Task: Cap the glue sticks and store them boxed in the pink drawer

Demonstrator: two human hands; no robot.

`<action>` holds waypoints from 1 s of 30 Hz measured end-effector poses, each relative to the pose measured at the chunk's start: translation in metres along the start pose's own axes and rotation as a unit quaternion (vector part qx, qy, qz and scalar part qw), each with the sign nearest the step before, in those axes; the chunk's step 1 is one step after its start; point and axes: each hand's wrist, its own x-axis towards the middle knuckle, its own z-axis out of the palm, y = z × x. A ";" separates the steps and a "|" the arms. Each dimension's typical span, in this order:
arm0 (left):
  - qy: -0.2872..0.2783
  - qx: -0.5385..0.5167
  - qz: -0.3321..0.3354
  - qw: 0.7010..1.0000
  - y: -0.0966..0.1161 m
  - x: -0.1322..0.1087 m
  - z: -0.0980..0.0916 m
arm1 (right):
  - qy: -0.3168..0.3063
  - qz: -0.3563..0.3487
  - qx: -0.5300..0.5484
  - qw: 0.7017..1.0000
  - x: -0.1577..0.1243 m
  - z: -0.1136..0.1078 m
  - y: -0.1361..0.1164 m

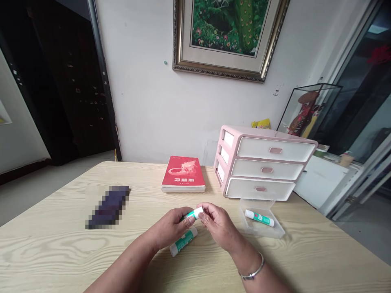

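Okay, from my end of the feed, the action is dead center and close in. My left hand and right hand are both closed in narrow pinches on a small glue stick, held up just above the surface. The right grip has the white end, and the left grip wraps the green-marked part. Its long axis runs roughly side to side, tipped up slightly toward the right.

Right under the hands, a fatter glue stick lies on the light wood-grain surface, nearer the left hand, with its white end pointing down and left. Neither hand seems to be on it, though the angle makes that a bit hard to call.

Off past the right hand sits a clear plastic tray with another small glue stick lying inside. Farther back are a pink-and-white three-drawer organizer and a red book. Over on the left there's a dark pixelated object, and a framed peacock picture hangs on the wall above it all.
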 end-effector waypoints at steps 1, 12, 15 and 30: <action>0.020 0.031 0.016 0.999 0.000 0.001 0.002 | 0.004 0.013 0.002 1.000 0.001 0.001 0.002; -0.006 0.011 -0.002 1.000 0.005 -0.002 -0.005 | 0.002 0.005 0.025 1.000 -0.002 0.002 0.001; 0.014 0.046 0.016 0.999 0.003 -0.001 -0.002 | 0.006 0.006 0.014 1.000 -0.001 0.003 0.004; 0.147 0.308 0.066 0.938 -0.001 0.004 0.015 | 0.062 0.123 0.045 0.989 0.007 0.011 0.008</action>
